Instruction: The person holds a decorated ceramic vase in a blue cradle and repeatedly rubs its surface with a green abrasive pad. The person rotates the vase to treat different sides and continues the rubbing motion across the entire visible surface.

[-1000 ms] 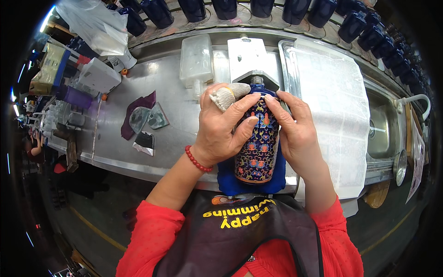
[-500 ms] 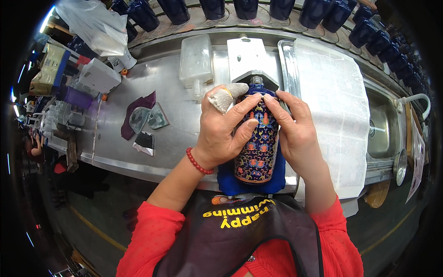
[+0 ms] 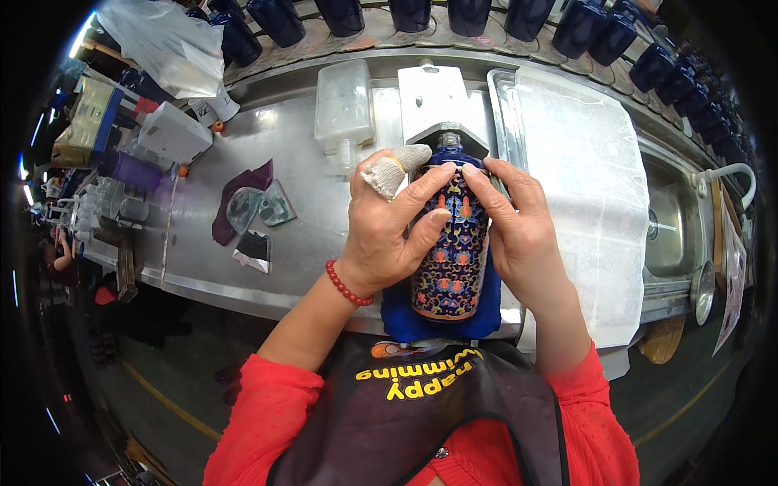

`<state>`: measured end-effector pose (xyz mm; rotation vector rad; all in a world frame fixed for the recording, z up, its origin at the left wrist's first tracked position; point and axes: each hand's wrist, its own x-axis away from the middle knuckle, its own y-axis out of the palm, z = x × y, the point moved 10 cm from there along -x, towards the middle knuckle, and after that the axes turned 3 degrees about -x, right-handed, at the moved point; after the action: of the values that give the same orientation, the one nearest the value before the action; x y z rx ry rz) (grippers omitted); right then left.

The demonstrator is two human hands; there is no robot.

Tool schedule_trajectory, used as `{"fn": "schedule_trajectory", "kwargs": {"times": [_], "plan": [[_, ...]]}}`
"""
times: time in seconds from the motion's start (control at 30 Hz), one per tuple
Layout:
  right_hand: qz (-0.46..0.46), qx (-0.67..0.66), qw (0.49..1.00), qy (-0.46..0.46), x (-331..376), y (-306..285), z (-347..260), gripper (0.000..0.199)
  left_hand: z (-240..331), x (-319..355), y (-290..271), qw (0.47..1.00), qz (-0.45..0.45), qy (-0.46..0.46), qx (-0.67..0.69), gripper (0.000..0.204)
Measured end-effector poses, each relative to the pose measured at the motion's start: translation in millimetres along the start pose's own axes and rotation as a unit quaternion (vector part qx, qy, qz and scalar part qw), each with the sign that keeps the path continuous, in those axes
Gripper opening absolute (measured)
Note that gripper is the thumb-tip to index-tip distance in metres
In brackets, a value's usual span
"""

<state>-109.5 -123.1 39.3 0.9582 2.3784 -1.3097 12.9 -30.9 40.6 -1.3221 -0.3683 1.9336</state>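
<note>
At bench (image 3: 194, 243) edge, patterned bottle (image 3: 448, 271) lies on blue cushion (image 3: 396, 317), probably for padding; left hand (image 3: 385, 231), right hand (image 3: 519, 223) frame shoulder, fingers half-curled, tips touching, firm grip unclear.

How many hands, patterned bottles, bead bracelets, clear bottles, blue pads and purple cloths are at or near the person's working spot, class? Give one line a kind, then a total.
Left hand and right hand: 2
Patterned bottle: 1
Bead bracelet: 1
Clear bottle: 1
Blue pad: 1
Purple cloth: 1
Total: 7
</note>
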Motion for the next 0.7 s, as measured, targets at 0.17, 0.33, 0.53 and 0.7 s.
{"fn": "schedule_trajectory", "kwargs": {"times": [0.17, 0.33, 0.53, 0.7], "plan": [[0.004, 0.003, 1.000, -0.003, -0.2, 0.1, -0.3, 0.072, 0.5, -1.1, 1.7, 1.000, -0.004, -0.003, 0.001, 0.044], [0.001, 0.001, 1.000, 0.000, 0.2, 0.3, 0.3, 0.073, -3.5, 0.0, 0.1, 0.999, 0.005, -0.031, 0.040, 0.047], [0.003, 0.005, 1.000, -0.003, -0.2, 0.1, -1.0, 0.072, -0.2, 1.1, 0.6, 1.000, 0.005, -0.008, 0.000, 0.048], [0.003, 0.003, 1.000, -0.002, -0.7, 0.1, -1.6, 0.071, 2.7, 1.5, 1.9, 1.000, 0.003, -0.003, -0.022, 0.050]]}}
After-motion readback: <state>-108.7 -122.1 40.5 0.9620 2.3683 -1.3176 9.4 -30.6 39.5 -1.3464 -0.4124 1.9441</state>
